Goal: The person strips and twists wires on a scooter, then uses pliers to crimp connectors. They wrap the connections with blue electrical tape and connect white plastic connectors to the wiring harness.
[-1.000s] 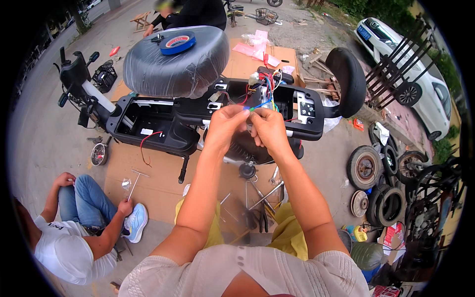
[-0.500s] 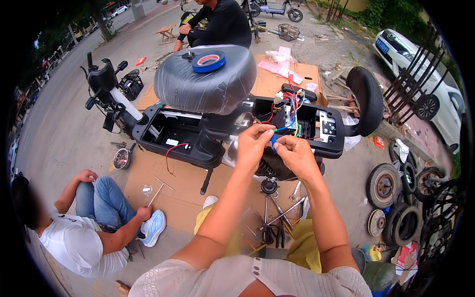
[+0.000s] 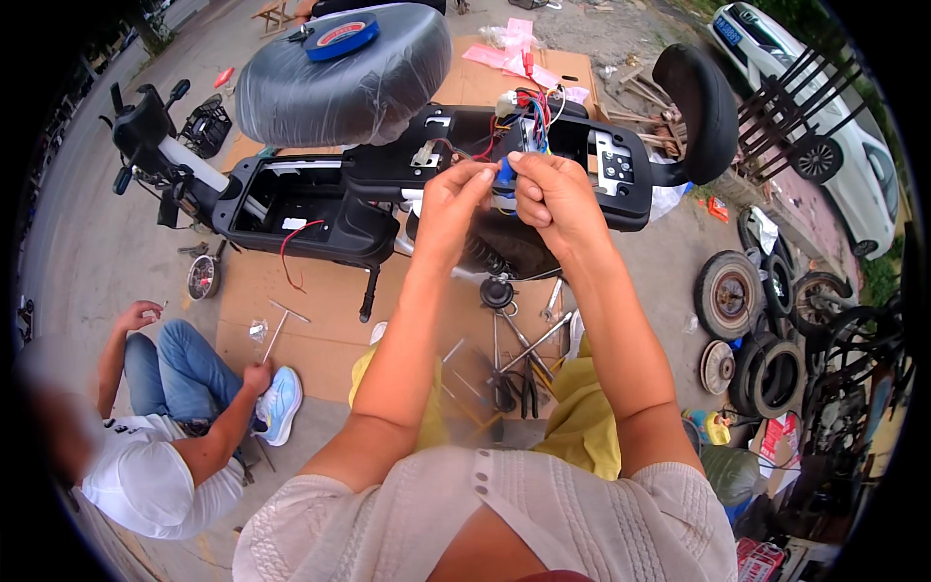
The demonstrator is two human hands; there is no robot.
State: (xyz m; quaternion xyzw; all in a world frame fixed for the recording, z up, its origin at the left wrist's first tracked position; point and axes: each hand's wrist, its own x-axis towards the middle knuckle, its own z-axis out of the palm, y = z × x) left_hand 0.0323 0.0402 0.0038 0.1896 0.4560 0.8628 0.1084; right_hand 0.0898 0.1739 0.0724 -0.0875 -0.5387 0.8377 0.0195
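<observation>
Both my hands are together over the open rear compartment of an electric scooter (image 3: 635, 209). Pinched fingers of my left hand (image 3: 451, 204) close on a thin wire, mostly hidden behind the fingertips. Beside it, my right hand (image 3: 562, 204) is closed with thumb and forefinger on a strip of blue electrical tape (image 3: 504, 177), which lies between the two hands. A bundle of coloured wires (image 3: 536, 126) with a white connector (image 3: 506, 103) rises just beyond my fingers. The plastic-wrapped seat (image 3: 339, 92) carries a roll of blue tape (image 3: 341, 37).
At left a person (image 3: 165, 466) sits holding a T-handled wrench (image 3: 282, 335). Pliers (image 3: 529, 388) and spanners lie on cardboard (image 3: 330, 330) below my arms. Old tyres (image 3: 727, 296) are piled at right. A backrest (image 3: 693, 112) stands up at the scooter's rear.
My view has tilted down and shifted, so the scooter sits higher and further left. My hands have turned, the right one now more curled round the tape. The seated person's left hand has lifted off the knee.
</observation>
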